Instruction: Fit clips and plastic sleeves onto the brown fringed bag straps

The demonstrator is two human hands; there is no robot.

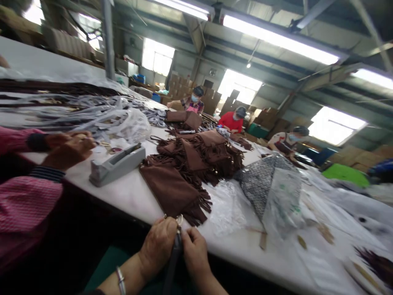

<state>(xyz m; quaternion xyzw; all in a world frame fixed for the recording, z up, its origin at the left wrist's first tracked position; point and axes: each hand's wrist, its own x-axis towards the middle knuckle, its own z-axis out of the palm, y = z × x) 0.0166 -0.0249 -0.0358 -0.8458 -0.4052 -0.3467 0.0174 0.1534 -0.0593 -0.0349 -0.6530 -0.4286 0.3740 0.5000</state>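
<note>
At the table's near edge, my left hand [159, 243] is closed beside a gold-coloured metal clasp [179, 222] at the end of a dark strap [173, 258]. My right hand [195, 250] pinches at the strap from the other side, its fingertips close under the clasp. The strap hangs down between both hands. Just beyond them lies a brown fringed bag [172, 188], its near corner touching or nearly touching the clasp; my fingers hide whether they are joined. Behind it is a pile of similar brown fringed bags [199, 153].
A grey tape dispenser [118, 166] stands at left, near a co-worker's hands [69, 147]. Plastic-wrapped straps [92, 108] cover the table's far left. A grey patterned piece [260, 182] and clear plastic bags [284, 200] lie at right. Several co-workers sit around the table.
</note>
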